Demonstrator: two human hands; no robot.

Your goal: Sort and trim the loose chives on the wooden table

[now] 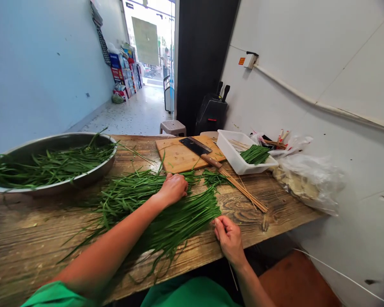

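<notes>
Long garlic chives (188, 217) lie across the wooden table in front of me, their cut ends lined up on the right. My left hand (173, 188) rests on the far side of this bunch, its fingers curled closed on the chives. At the near right corner, by the cut ends, my right hand (228, 236) is closed in a pinch. A thin pale stick, like a bamboo skewer (233, 276), extends below it; its upper part is hidden by the hand. More leafy chives (124, 189) are piled behind my left forearm.
A metal basin (110, 164) of greens stands at left. Behind the chives, a cleaver (196, 146) lies on a cutting board (169, 155), beside bamboo skewers (243, 189). A white plastic tub (240, 167) holds cut chives; plastic bags (307, 179) lie at right.
</notes>
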